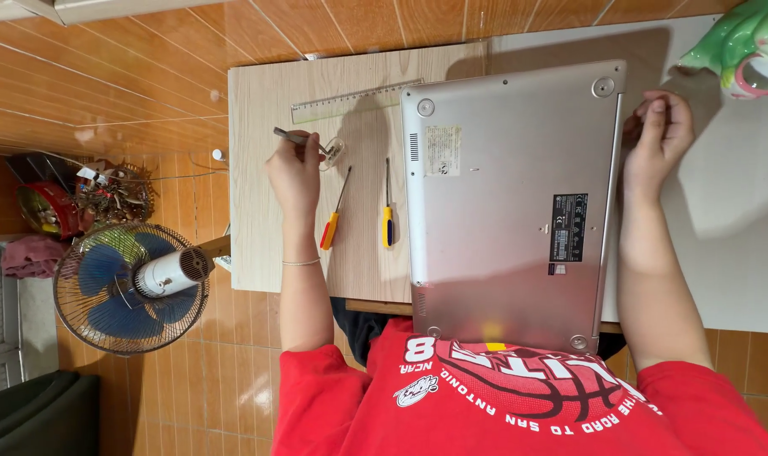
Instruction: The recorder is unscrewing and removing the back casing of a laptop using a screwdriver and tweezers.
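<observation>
Head view, and the silver laptop (511, 203) lies closed and bottom-up on the desk (266, 101), base panel facing the camera, rubber feet at its corners. Left of the laptop, the left hand (295, 173) is curled shut, fingers pinching a slim metal tool (298, 137), tweezers by the look of it, tip down over a small clear dish (332, 150). Between that hand and the laptop lie two screwdrivers side by side: an orange-handled screwdriver (333, 211) nearer the hand, a yellow-handled screwdriver (387, 211) just beside the laptop's edge. A clear ruler (354, 100) sits above them, near the laptop's top left corner. At the laptop's right edge, the right hand (659, 135) has fingertips pressed together, pinching something too small to make out. Well left of the laptop, off the desk, a blue-bladed floor fan (130, 287) stands on the tiled floor.
</observation>
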